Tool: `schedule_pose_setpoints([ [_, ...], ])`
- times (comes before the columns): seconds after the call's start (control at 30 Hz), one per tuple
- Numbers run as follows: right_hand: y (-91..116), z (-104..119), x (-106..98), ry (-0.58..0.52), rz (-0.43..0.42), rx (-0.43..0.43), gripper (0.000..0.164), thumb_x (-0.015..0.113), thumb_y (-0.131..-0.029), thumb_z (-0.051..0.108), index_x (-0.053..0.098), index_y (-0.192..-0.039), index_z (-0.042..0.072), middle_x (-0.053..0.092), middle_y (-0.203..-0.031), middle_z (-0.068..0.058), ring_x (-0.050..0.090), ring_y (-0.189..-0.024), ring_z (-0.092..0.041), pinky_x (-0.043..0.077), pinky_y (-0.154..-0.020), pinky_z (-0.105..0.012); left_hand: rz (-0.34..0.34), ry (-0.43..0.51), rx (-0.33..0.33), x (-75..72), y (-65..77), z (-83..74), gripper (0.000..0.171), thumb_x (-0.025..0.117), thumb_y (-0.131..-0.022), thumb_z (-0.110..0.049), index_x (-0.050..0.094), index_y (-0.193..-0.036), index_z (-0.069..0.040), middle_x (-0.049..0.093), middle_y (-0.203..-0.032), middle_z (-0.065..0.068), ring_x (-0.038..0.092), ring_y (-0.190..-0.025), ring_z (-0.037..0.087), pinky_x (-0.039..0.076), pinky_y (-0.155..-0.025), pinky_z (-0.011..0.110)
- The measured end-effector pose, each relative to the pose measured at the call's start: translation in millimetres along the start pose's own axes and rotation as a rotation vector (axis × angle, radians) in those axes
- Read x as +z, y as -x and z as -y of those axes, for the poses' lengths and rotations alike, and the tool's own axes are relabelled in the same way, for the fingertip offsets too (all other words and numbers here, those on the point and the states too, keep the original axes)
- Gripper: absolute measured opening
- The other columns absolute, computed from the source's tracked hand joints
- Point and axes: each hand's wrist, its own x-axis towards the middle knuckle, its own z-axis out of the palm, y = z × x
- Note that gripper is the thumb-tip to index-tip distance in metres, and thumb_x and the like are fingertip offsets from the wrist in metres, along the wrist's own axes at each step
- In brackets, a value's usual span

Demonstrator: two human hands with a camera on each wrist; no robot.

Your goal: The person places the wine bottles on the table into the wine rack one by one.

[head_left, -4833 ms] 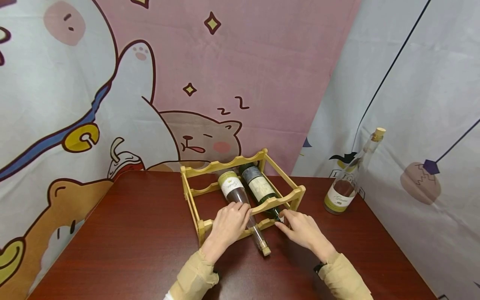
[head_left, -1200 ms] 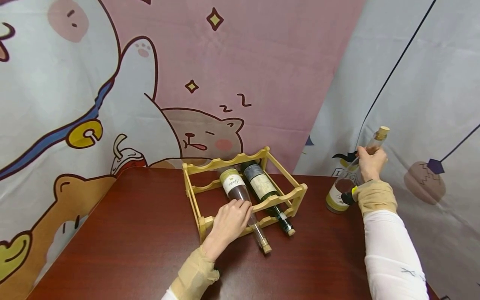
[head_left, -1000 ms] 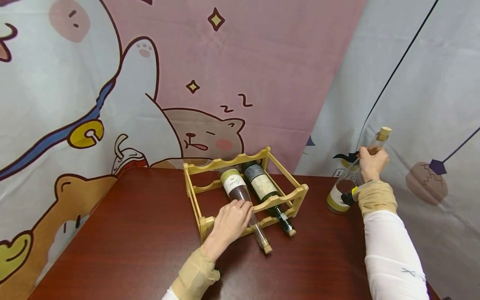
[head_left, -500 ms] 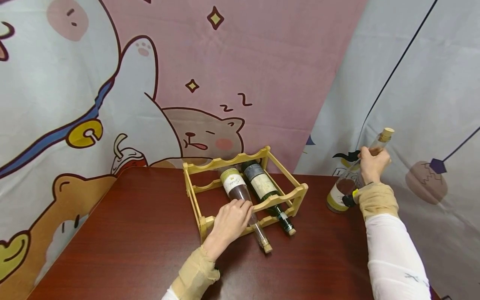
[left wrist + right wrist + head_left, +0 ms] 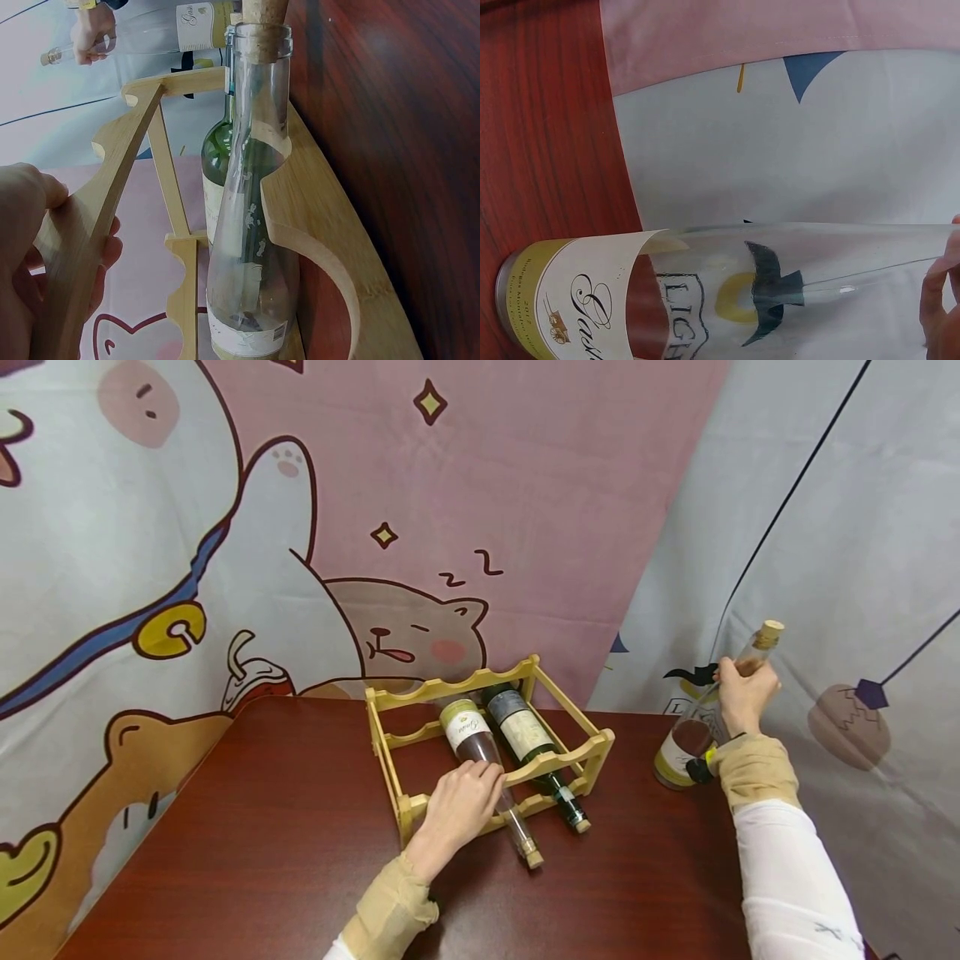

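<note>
Red-brown desk (image 5: 247, 827), printed backdrop (image 5: 555, 527) | my left hand (image 5: 463, 797) grips wooden rack (image 5: 480, 678) by front upper rail (image 5: 546, 764) | my right hand (image 5: 745, 691) grips clear bottle (image 5: 685, 743) by neck, right of rack | green bottle (image 5: 525, 728) lies racked

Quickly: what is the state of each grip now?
Left grip: closed, holding the wooden rack rail.
Right grip: closed, holding the rightmost bottle by its neck.

Tabletop (image 5: 630, 877) at lower right of the frame leaves me a lane between the wooden rack (image 5: 598, 742) and the tall bottle (image 5: 673, 760) in my right hand (image 5: 746, 697). At center, my left hand (image 5: 463, 802) blocks the front top rail; a clear bottle (image 5: 472, 741) and green bottle (image 5: 527, 728) jut beneath it. Left of them, the rack opens from above.
</note>
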Motion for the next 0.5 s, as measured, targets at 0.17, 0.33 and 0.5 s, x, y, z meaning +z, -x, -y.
schedule_pose_setpoints([
  [0.17, 1, 2, -1, -0.005, 0.002, -0.003, 0.023, 0.056, -0.08, 0.02, 0.049, -0.06, 0.029, 0.045, -0.044, 0.03, 0.043, -0.046, 0.005, 0.031, -0.048, -0.013, 0.001, 0.001, -0.003, 0.9, 0.5, 0.4, 0.015, 0.057, -0.089, -0.023, 0.067, -0.083, -0.014, 0.066, -0.07, -0.002, 0.058, -0.062, 0.014, 0.048, -0.05, 0.028],
  [0.33, 1, 10, -2, -0.03, 0.002, -0.039, 0.024, 0.057, -0.08, 0.019, 0.05, -0.058, 0.026, 0.047, -0.043, 0.03, 0.045, -0.043, 0.008, 0.03, -0.042, -0.007, 0.007, -0.003, -0.005, 1.1, 0.5, 0.5, 0.016, 0.057, -0.089, -0.024, 0.067, -0.083, -0.014, 0.066, -0.07, -0.002, 0.058, -0.062, 0.014, 0.048, -0.051, 0.027],
  [0.5, 4, 26, -5, -0.058, 0.018, -0.056, 0.025, 0.056, -0.08, 0.017, 0.05, -0.057, 0.026, 0.048, -0.044, 0.029, 0.047, -0.042, 0.01, 0.031, -0.041, -0.007, -0.01, 0.001, 0.003, 1.1, -0.2, 0.5, 0.014, 0.058, -0.088, -0.023, 0.067, -0.082, -0.014, 0.066, -0.069, -0.003, 0.057, -0.062, 0.014, 0.048, -0.05, 0.027],
])
